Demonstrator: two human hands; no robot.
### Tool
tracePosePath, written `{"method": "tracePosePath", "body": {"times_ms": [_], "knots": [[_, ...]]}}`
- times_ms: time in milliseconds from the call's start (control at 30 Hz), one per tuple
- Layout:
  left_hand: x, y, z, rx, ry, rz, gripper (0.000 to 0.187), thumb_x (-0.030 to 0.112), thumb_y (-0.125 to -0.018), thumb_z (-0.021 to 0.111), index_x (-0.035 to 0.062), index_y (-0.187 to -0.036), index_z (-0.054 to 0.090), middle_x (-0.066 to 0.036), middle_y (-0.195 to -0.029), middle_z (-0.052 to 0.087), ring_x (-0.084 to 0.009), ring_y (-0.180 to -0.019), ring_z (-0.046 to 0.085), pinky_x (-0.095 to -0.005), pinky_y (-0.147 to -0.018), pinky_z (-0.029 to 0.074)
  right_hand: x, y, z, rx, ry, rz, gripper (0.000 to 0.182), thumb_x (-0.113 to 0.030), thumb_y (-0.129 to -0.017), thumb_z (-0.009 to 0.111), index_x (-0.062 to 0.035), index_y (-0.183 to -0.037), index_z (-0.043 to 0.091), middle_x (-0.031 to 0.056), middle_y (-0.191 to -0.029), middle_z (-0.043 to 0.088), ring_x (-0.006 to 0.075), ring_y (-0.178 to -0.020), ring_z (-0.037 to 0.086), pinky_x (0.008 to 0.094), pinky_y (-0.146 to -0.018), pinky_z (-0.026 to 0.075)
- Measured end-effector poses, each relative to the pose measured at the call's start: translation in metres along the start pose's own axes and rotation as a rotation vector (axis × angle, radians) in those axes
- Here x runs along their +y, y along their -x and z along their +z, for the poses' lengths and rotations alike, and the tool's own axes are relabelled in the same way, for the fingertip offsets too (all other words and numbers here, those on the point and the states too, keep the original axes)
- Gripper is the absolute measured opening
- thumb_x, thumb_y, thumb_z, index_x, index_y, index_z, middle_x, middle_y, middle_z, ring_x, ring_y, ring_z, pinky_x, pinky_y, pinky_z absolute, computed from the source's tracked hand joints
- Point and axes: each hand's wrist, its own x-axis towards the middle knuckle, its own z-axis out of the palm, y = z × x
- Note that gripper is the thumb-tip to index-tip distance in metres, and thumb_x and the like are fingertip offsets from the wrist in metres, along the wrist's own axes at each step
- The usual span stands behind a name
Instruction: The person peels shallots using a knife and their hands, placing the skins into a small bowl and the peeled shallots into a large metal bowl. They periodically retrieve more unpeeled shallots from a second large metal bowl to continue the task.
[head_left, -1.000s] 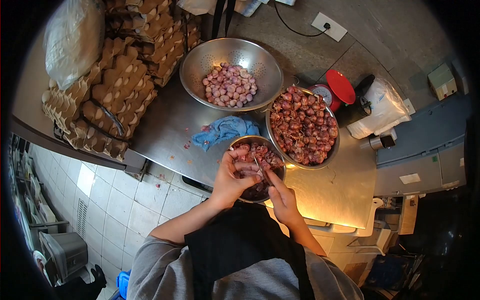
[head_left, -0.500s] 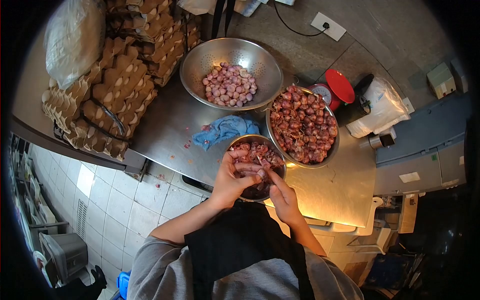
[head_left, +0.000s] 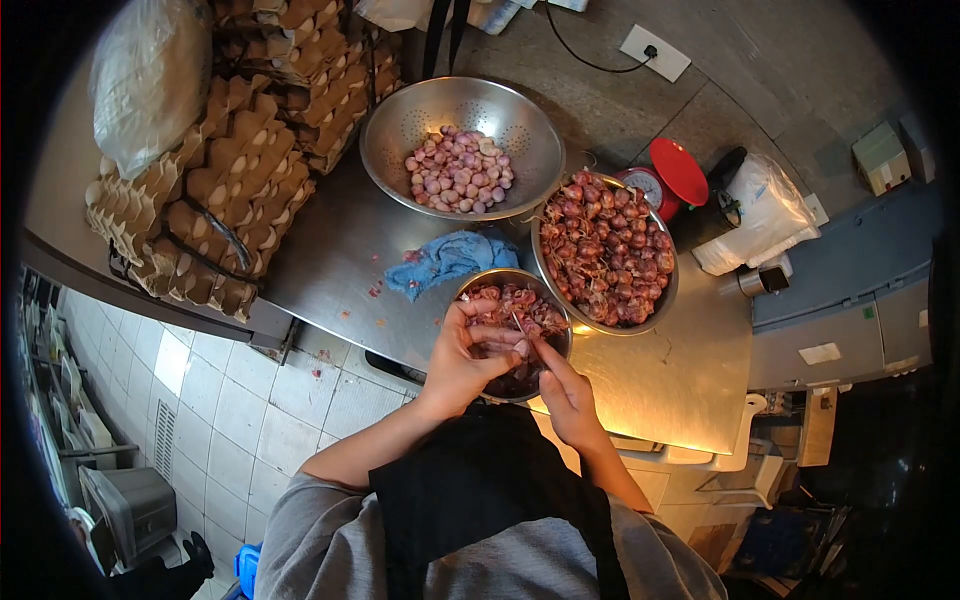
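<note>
Both hands meet over a small metal bowl [head_left: 563, 372] with reddish shallot skins [head_left: 510, 300] in it. My left hand [head_left: 462, 350] is closed, thumb and fingers pinching a small shallot [head_left: 521, 349] that they mostly cover. In my right hand [head_left: 568, 395] is a small knife [head_left: 517, 321]; its thin blade points up and left beside the shallot, and the handle is hidden in my fingers. Just right of the small bowl, a larger bowl [head_left: 541, 262] is heaped with unpeeled shallots [head_left: 608, 250]. Behind it to the left, a colander [head_left: 385, 130] holds peeled shallots [head_left: 460, 170].
A crumpled blue cloth [head_left: 450, 262] lies on the steel table [head_left: 330, 245], left of the small bowl. Stacked egg trays [head_left: 240, 180] and a plastic bag [head_left: 150, 85] stand at the left. A red scale [head_left: 680, 172] is behind the large bowl. Scraps of skin dot the tabletop.
Hardly anything differs. Both hands stay in the same place over the small bowl, and the knife blade tilts very slightly.
</note>
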Motion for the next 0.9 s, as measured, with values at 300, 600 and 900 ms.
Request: {"method": "tracePosePath", "body": {"times_ms": [300, 600, 900], "knots": [[-0.004, -0.004, -0.001, 0.001, 0.276, -0.142, 0.048, -0.007, -0.073, 0.060, 0.0052, -0.112, 0.035, -0.015, -0.094, 0.059, -0.0201, -0.085, 0.060, -0.0301, -0.073, 0.050, -0.007, -0.002, 0.003, 0.037, 0.029, -0.045, 0.043, -0.019, -0.091, 0.042, -0.0059, -0.131, 0.033, 0.0029, -0.084, 0.055, 0.0098, -0.065, 0.048, 0.0200, -0.062, 0.039], [-0.006, -0.006, 0.003, 0.021, 0.299, -0.175, 0.046, -0.008, -0.073, 0.058, 0.0059, -0.111, 0.036, -0.011, -0.090, 0.058, -0.0181, -0.082, 0.060, -0.0296, -0.071, 0.050, -0.014, 0.002, -0.004, -0.027, -0.198, 0.274, 0.042, -0.017, -0.090, 0.042, -0.0063, -0.130, 0.035, 0.0169, -0.109, 0.055, 0.0274, -0.091, 0.058, 0.0278, -0.077, 0.043], [-0.011, -0.009, -0.001, 0.001, 0.312, -0.184, 0.045, -0.007, -0.073, 0.059, 0.0052, -0.110, 0.036, -0.010, -0.089, 0.057, -0.0177, -0.082, 0.059, -0.0296, -0.072, 0.050, -0.001, -0.008, 0.003, 0.092, 0.219, -0.162, 0.042, -0.017, -0.091, 0.040, -0.0058, -0.130, 0.033, 0.0121, -0.107, 0.056, 0.0225, -0.083, 0.060, 0.0251, -0.071, 0.043]]}}
